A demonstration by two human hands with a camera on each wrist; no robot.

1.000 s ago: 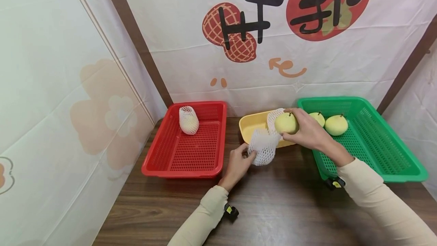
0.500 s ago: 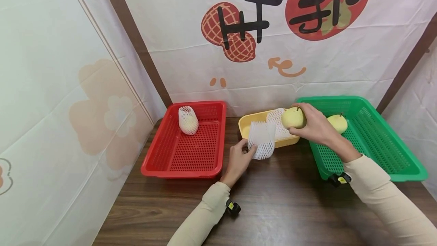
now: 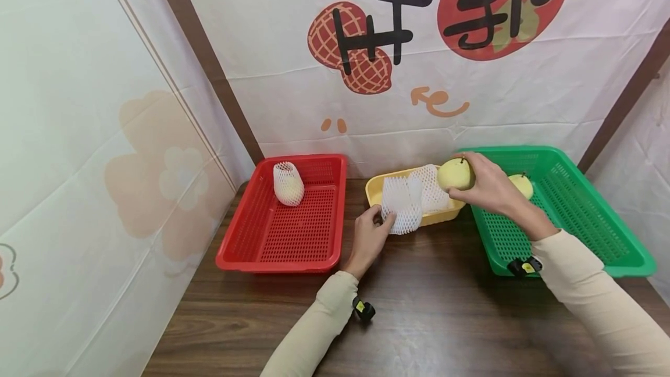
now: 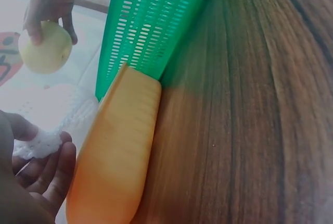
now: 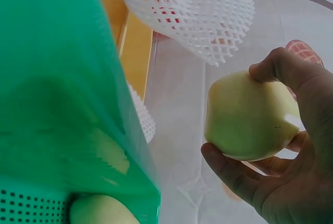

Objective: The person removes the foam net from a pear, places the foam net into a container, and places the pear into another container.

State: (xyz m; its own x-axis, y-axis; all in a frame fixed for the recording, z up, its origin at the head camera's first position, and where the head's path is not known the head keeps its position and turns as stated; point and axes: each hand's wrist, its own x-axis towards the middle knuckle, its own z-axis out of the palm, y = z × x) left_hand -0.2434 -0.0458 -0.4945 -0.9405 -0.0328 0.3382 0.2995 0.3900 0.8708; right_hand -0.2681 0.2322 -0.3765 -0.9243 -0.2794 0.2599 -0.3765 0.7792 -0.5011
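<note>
My right hand [image 3: 484, 184] grips a pale yellow-green pear [image 3: 454, 175], stem up, between thumb and fingers above the right end of the yellow tray [image 3: 373, 189]. In the right wrist view the bare pear [image 5: 250, 117] fills the grasp. My left hand [image 3: 370, 236] pinches the lower edge of a white foam net sleeve [image 3: 402, 202], held upright in front of the tray. That sleeve [image 5: 195, 10] looks loose and hollow in the right wrist view. Another foam net [image 3: 433, 186] lies in the tray, partly behind the held one.
A red basket [image 3: 225, 260] at left holds a net-wrapped pear [image 3: 288, 185]. The green basket [image 3: 641, 263] at right holds a bare pear [image 3: 521, 186], partly hidden by my right hand. A printed cloth [image 3: 282, 103] hangs behind the wooden table [image 3: 419, 319].
My right hand has drawn the pear right and slightly up, away from the sleeve. My left hand has raised the sleeve a little, and it now stands more upright.
</note>
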